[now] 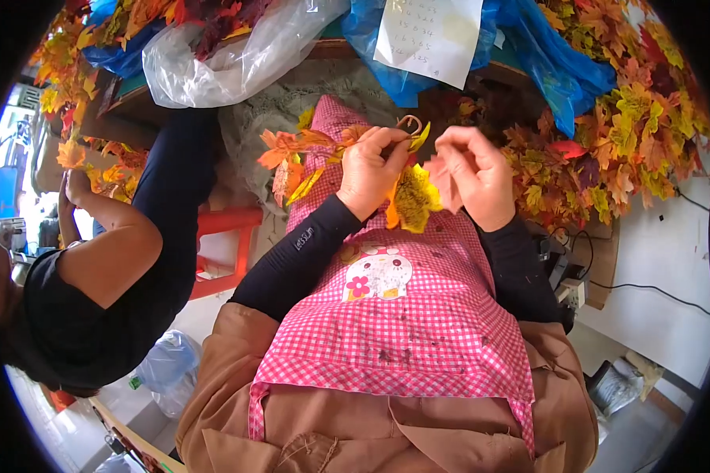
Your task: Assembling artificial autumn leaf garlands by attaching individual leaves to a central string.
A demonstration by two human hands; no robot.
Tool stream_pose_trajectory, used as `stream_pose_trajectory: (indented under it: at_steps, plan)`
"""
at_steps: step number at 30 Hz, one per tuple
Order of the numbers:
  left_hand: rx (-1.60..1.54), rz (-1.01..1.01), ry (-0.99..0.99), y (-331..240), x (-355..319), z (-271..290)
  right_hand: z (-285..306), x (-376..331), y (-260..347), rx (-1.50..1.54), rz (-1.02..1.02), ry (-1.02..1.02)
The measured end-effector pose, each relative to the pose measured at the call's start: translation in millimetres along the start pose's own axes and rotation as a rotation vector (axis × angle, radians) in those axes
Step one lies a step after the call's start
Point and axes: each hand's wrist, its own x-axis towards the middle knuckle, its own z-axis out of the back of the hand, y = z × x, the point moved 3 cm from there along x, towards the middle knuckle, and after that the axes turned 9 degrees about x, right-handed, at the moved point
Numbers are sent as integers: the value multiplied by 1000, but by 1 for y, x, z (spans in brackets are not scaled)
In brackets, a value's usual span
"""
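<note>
My left hand (373,169) is closed in a pinch on a garland of artificial maple leaves, held above my lap. Its orange leaves (285,158) hang out to the left of that hand, and a yellow leaf (418,201) hangs on the right side. A bare brown stem end (409,122) curls up just beyond my left fingertips. My right hand (481,177) is a little to the right, fingers bent together on a pale orange leaf (445,187); its fingertips are slightly blurred. Beneath both hands lies a pink checked apron (402,331).
Heaps of autumn leaves (623,118) fill the right side. Clear plastic (213,71), blue bags (584,75) and a paper sheet (426,39) lie on the table ahead. At left, a co-worker (95,276) sits near a red stool (225,244). Black cables (663,293) run along the right.
</note>
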Motion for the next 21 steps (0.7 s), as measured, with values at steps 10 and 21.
stream_pose_trajectory:
  at_steps: [10, 21]
  plan:
    - [-407, 171, -26, -10, 4, -3, -7, 7, -33, -191, 152, -105]
    - [-350, 140, 27, -10, 1, -5, 5, 18, -39, -108, 0, -46]
